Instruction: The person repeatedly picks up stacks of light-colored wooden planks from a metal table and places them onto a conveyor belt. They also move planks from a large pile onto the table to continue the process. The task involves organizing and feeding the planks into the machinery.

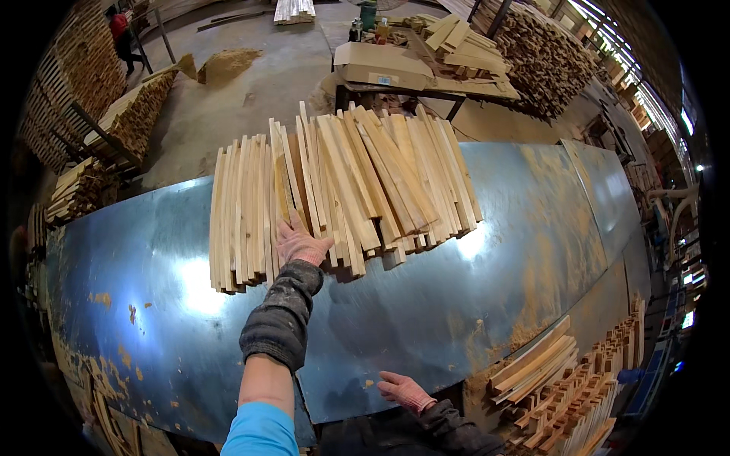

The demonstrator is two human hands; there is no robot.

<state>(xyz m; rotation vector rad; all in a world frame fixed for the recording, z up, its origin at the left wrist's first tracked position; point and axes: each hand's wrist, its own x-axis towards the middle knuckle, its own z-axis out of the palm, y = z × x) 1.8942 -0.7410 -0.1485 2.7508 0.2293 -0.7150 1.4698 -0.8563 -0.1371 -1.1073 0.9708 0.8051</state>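
A wide pile of pale wooden strips (342, 175) lies across the metal-topped table, its strips pointing away from me, a few slanting over others at the right. My left hand (301, 242), in a pinkish work glove, rests on the near ends of the strips left of the pile's middle. Its fingers reach forward over the wood and the thumb sticks out to the right. Low in the view, my right hand (407, 391), gloved alike, hovers by the table's near edge with fingers apart and nothing in them.
The shiny metal tabletop (395, 319) carries sawdust and chips. Stacked wood pieces (566, 391) stand at the near right. Beyond the pile, another table holds a cardboard box (384, 67) and offcuts. Large timber stacks (540, 57) rise behind; a person in red (120, 34) is far left.
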